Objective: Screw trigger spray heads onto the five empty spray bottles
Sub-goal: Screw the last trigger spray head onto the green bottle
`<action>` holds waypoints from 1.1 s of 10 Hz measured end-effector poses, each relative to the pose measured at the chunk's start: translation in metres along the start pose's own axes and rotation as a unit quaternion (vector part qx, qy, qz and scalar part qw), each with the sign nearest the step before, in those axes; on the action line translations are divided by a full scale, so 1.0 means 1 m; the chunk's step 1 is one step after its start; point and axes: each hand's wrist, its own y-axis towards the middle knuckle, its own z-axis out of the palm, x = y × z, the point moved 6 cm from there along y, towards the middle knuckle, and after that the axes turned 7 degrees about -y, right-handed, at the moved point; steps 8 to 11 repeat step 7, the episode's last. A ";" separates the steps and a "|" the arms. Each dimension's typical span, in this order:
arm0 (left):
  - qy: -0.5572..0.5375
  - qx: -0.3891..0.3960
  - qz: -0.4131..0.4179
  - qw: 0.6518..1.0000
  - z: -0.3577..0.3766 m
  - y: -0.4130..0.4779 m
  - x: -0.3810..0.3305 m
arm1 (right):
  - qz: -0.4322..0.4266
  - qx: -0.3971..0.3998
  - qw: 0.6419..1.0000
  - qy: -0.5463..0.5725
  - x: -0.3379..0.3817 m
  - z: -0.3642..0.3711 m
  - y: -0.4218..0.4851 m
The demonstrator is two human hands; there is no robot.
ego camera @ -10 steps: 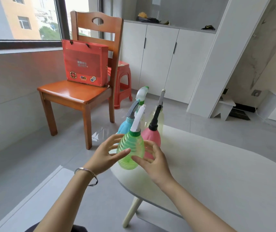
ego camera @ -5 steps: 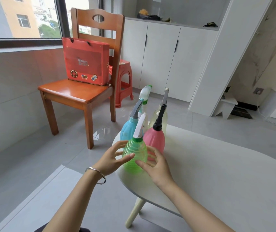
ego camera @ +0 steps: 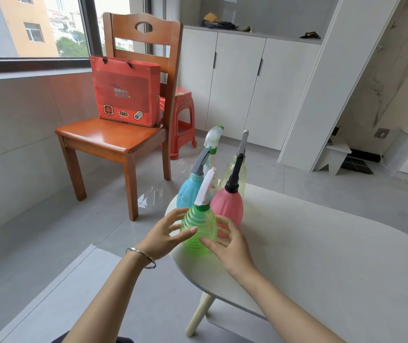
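A green ribbed spray bottle (ego camera: 199, 229) with a white trigger head (ego camera: 205, 189) stands near the left end of the white table (ego camera: 321, 256). My left hand (ego camera: 161, 233) and my right hand (ego camera: 232, 246) cup it from both sides, thumbs in front and fingers spread. Right behind it stand a pink bottle (ego camera: 229, 206) with a black head, a blue bottle (ego camera: 188, 191) with a grey head, a pale yellow bottle (ego camera: 232, 169) with a grey head, and a clear bottle with a white-green head (ego camera: 213, 138), mostly hidden.
The bottles cluster close to the table's rounded left edge. Beyond it a wooden chair (ego camera: 113, 137) carries a red gift bag (ego camera: 125, 92), with a red plastic stool (ego camera: 183, 120) behind. White cabinets (ego camera: 235, 82) line the far wall. A grey mat (ego camera: 61, 293) lies on the floor.
Both hands stay around the green bottle in the same pose. The view has shifted slightly, so the bottles sit a little lower and to the right.
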 end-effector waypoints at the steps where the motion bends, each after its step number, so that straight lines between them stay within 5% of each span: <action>1: -0.003 0.004 -0.002 1.000 0.000 -0.001 -0.001 | 0.000 -0.004 1.000 0.000 0.000 0.000 0.000; 11: 0.001 -0.023 -0.003 1.000 -0.008 -0.003 0.002 | -0.053 -0.057 0.997 -0.005 0.038 -0.033 -0.007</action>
